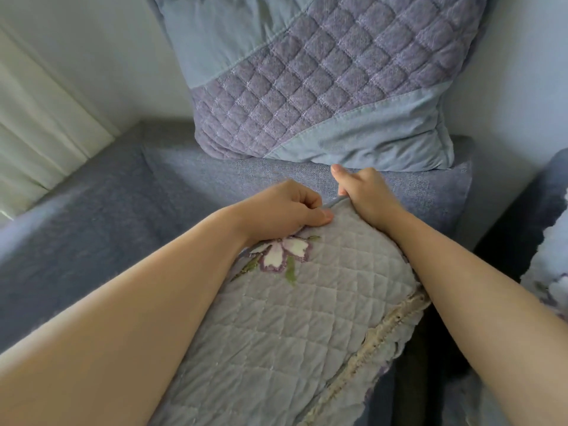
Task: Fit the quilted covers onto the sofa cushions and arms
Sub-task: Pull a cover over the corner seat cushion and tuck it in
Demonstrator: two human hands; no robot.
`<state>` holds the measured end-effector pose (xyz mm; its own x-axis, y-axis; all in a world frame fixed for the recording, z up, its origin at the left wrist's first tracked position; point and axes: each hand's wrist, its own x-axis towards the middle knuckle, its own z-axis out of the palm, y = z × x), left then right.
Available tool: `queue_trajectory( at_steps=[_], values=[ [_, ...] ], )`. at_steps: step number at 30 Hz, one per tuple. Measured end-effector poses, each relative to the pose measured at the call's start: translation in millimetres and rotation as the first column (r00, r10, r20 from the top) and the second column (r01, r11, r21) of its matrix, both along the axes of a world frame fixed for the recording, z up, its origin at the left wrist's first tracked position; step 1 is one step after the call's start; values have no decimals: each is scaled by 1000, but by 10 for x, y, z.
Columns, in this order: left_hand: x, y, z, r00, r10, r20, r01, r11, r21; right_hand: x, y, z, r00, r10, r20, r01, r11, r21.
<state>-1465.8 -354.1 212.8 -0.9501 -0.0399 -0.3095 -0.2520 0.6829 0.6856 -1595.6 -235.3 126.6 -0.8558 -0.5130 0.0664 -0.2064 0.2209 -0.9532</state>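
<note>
- Across centre down to 6 o'clock: cover (292, 318), pale and quilted, draped over something bulky. No telling what lies beneath. Lower end cut off by the frame.
- At the cover's 12 o'clock edge: left hand (285, 207), fingers curled in, thumb pressed flat on the cloth, pinching that edge. Fingertips tucked out of sight.
- Just beside it, toward 1 o'clock: right hand (365, 192), fingers curled round the same edge, gripping it. One digit stuck out toward 12 o'clock, thumb or finger hard to say.
- Just under the left wrist: flower (282, 250), white and purple, stitched on the cover, partly hidden by the forearm.
- Along the cover's 4 o'clock side: trim (384, 333), cream and ruffled, running off toward 6 o'clock.
- Behind the hands: cushion (415, 192), blue-grey. Touched by the right hand or only near it, cannot tell.
- On top of that, at 12 o'clock: pillow (322, 87), quilted purple band between plain blue corners, top cropped.
- At 9 o'clock: sofa (92, 210), blue, blurred toward the edge.
- At 10 o'clock: curtain (40, 118), cut off.
- At the 3 o'clock edge: second cover (550, 272), blurred, only a sliver in view.
</note>
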Motion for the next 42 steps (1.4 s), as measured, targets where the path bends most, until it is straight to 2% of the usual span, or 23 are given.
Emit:
queue_trajectory(
  at_steps=[3,5,8,10,11,14,17,21,23,25,28,30,32,33,35,37,38,40,42],
  values=[
    [-53,-41,-34,999,43,16,-44,998,35,-105,-181,-13,994,108,13,-108,994,-20],
    [-84,-98,-39,997,77,27,-79,995,62,-132,-247,-11,990,123,66,-121,992,-24],
    [-91,-195,-39,994,108,16,-109,989,95,-114,-164,-20,958,152,245,-153,988,-12],
    [-88,-193,-69,992,122,21,-124,983,134,-110,-25,-44,915,160,370,-199,978,69],
    [-86,-167,-86,992,124,30,-127,981,144,-121,23,-59,920,146,365,-200,973,114],
    [-101,-84,-132,991,132,35,-136,982,133,-125,7,-62,993,59,102,-74,986,146],
    [-94,-45,-121,991,134,-3,-133,986,103,-69,14,-2,992,-37,-119,65,969,237],
    [9,61,-52,982,173,-81,-172,985,19,217,272,112,976,-167,-141,205,924,323],
    [75,163,15,973,199,-120,-201,980,-7,500,419,178,961,-220,-165,260,923,284],
    [143,272,68,974,199,-110,-205,978,-41,758,528,199,960,-158,-230,219,939,267],
    [517,264,284,989,144,12,-140,975,-174,933,605,260,939,-61,-338,195,905,379],
    [898,143,439,987,60,146,-25,973,-230,930,639,277,952,-49,-303,188,872,451],
    [1284,41,528,977,-39,208,111,932,-346,953,653,282,968,-33,-250,150,874,463],
    [1432,24,549,983,-51,177,122,902,-413,965,642,287,970,-13,-241,123,885,449],
    [1632,24,556,1000,-8,22,18,870,-493,1028,575,316,968,75,-242,43,892,450],
    [1656,-28,529,992,61,-107,-103,884,-455,1049,489,347,963,146,-228,-15,870,492],
    [1640,-87,520,988,111,-111,-147,902,-406,1042,468,350,969,144,-202,-28,872,488],
    [1611,-270,513,979,196,-51,-202,938,-280,998,470,351,990,71,-120,-19,922,387],
    [1586,-439,532,971,230,62,-221,967,-124,956,559,327,998,-58,-22,62,952,300]
  ],
)
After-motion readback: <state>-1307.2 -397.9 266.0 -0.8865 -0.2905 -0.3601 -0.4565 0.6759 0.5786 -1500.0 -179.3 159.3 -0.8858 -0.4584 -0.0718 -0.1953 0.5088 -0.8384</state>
